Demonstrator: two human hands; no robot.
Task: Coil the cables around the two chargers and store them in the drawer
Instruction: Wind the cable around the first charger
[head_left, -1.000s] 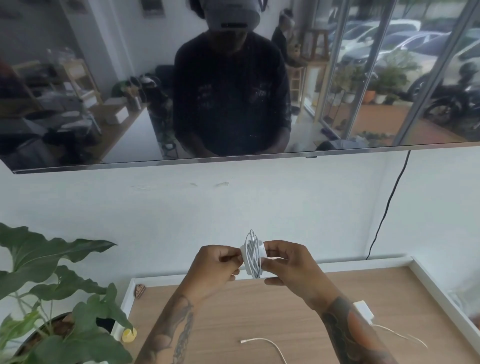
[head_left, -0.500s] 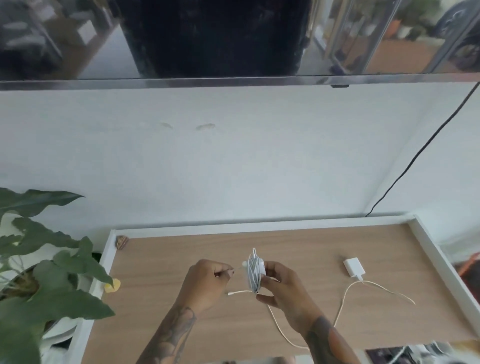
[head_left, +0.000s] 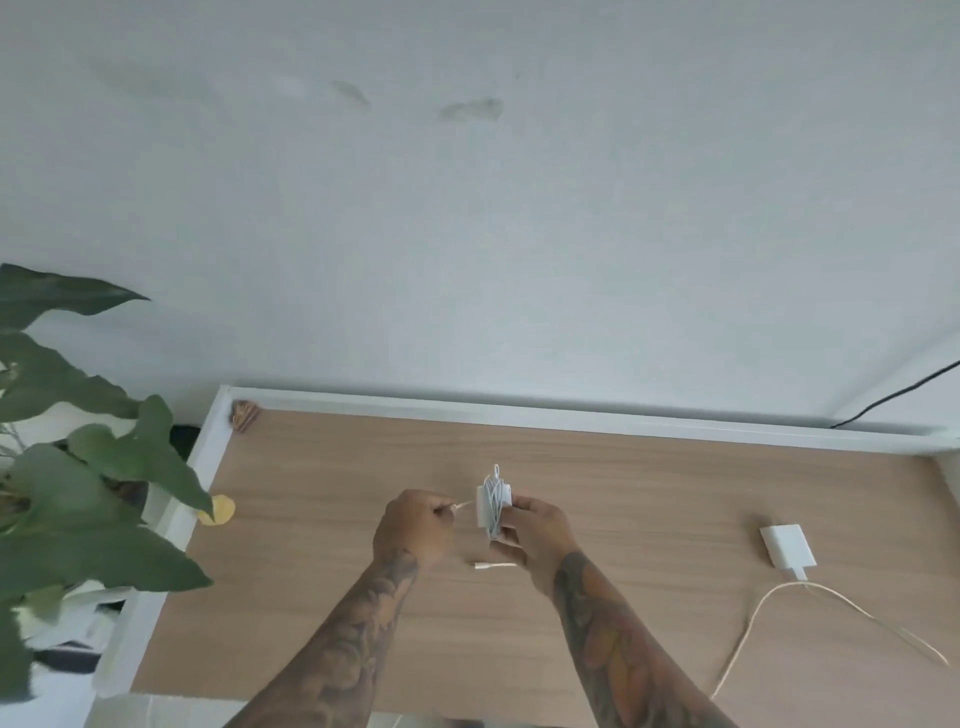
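My right hand (head_left: 537, 535) grips a white charger (head_left: 492, 501) with its white cable wound around it, held above the wooden table top (head_left: 337, 467). My left hand (head_left: 413, 527) pinches the free end of that cable (head_left: 462, 504) just left of the charger. A second white charger (head_left: 787, 545) lies flat on the table at the right. Its loose cable (head_left: 748, 629) trails toward the front edge and right. Another cable plug end (head_left: 491, 565) lies on the table below my hands. No drawer is in view.
A white raised rim (head_left: 519, 413) borders the table at the back and left. A potted plant with large green leaves (head_left: 78, 467) stands off the left edge. A yellow leaf (head_left: 221, 510) and a small brown object (head_left: 244, 414) lie near the left rim. A black wire (head_left: 893, 397) runs down the wall at right.
The view has tilted down, so the screen on the wall has left the frame. My hands, still holding the wound charger, now sit lower over the table.
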